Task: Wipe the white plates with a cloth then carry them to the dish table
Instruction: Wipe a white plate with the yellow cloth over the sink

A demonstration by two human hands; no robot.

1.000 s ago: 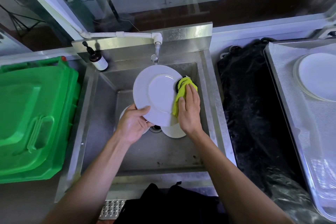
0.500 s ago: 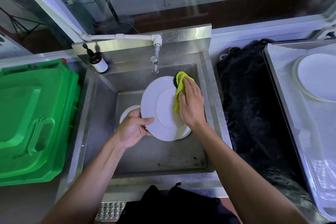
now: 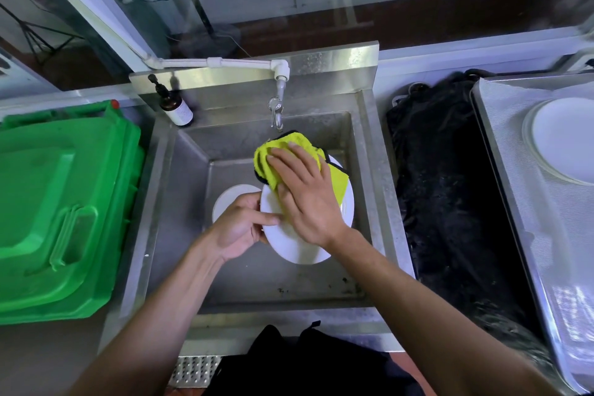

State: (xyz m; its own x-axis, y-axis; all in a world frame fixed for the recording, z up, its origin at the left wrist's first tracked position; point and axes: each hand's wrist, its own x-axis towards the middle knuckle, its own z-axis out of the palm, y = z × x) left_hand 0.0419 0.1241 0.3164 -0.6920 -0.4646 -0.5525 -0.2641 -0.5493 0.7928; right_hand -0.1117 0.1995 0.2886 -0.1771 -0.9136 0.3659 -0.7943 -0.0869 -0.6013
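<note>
Over the steel sink [image 3: 180, 202] my left hand [image 3: 239, 228] grips the left rim of a white plate [image 3: 299, 247], thumb on its face. My right hand [image 3: 305, 190] lies flat, fingers straight, pressing a yellow cloth [image 3: 273, 157] with a black edge against the plate's upper part. A second white plate [image 3: 229, 199] lies on the sink floor behind my left hand, partly hidden. On the steel dish table [image 3: 501, 145] at the right lies a stack of white plates [image 3: 565, 138].
A tap [image 3: 277, 112] hangs over the sink's back, just above the cloth. A brown pump bottle [image 3: 175, 108] stands at the back left corner. A green bin [image 3: 58, 209] sits left of the sink; a black plastic bag [image 3: 450, 186] fills the gap to the right.
The plate has tipped from facing me to nearly flat and dropped lower and rightward in the sink. My right hand with the cloth has slid from the plate's right edge across its top.
</note>
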